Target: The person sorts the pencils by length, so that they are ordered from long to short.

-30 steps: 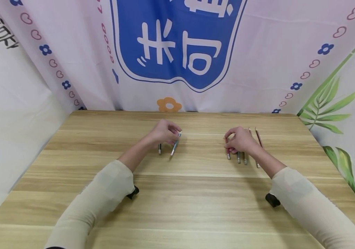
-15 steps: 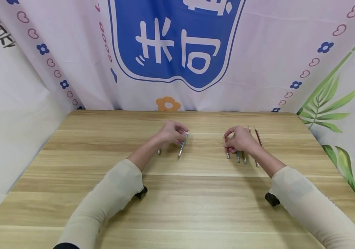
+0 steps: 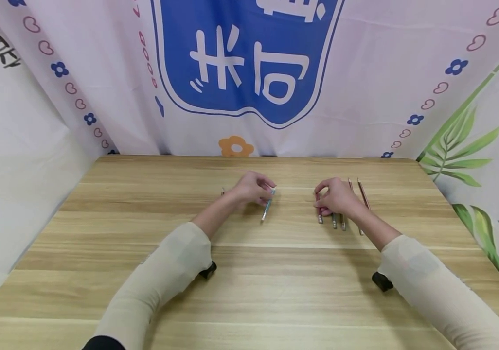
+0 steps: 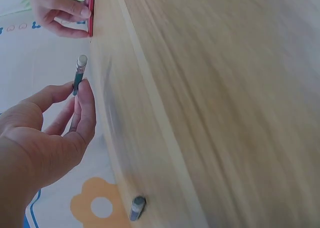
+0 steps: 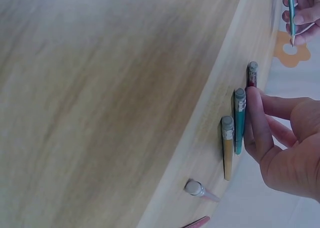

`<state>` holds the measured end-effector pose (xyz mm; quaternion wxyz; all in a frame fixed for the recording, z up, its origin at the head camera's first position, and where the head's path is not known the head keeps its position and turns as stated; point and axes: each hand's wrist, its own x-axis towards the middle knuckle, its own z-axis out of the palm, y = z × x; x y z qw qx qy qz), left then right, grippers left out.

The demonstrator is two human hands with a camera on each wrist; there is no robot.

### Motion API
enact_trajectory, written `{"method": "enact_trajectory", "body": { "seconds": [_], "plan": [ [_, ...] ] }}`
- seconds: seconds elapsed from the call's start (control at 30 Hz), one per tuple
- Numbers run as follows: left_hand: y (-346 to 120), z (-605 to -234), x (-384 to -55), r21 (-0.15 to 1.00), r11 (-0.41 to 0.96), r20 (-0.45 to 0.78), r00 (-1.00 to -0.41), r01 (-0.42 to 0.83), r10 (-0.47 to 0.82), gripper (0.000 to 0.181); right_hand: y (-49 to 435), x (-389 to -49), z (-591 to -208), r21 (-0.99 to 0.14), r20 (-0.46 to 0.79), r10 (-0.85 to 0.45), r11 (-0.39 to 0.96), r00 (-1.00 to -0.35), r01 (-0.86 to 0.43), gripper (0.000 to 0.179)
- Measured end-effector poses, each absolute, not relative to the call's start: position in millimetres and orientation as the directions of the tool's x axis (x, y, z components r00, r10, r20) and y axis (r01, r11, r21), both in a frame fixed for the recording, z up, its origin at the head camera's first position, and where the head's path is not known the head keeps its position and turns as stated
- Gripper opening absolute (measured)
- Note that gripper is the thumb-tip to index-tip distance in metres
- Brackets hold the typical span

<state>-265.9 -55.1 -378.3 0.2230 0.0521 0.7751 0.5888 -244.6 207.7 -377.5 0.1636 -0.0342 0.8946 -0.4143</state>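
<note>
My left hand (image 3: 254, 188) pinches a blue-green pencil (image 3: 268, 208) between thumb and fingers, its eraser end pointing down toward me. In the left wrist view that pencil (image 4: 79, 76) is raised above the tabletop. On the right, my right hand (image 3: 337, 195) pinches a red pencil (image 3: 319, 215) low at the table. Close beside it lie a teal pencil (image 5: 239, 120) and a yellow pencil (image 5: 227, 148), both partly covered by the hand in the head view. A dark pencil (image 4: 138, 208) lies to the left, mostly hidden behind my left forearm in the head view.
Right of my right hand lie a dark red pencil (image 3: 363, 193) and another pencil (image 3: 361, 232), partly hidden by the wrist. The wooden table (image 3: 249, 291) ends at a printed curtain (image 3: 179, 131) at the back.
My left hand has moved rightward with the blue-green pencil, toward the right hand. The dark pencil behind it has become covered by the left arm. My right hand stays in place on the red pencil.
</note>
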Motion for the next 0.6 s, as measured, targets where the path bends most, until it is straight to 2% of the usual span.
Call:
{"method": "enact_trajectory", "body": {
  "seconds": [0.6],
  "plan": [
    [-19.9, -388.5, -271.2, 0.947, 0.259, -0.271, -0.905, -0.19, 0.328, 0.031, 206.9, -245.2, -379.0, -0.733, -0.259, -0.201, 0.677, -0.945, 0.057, 0.035]
  ]
}}
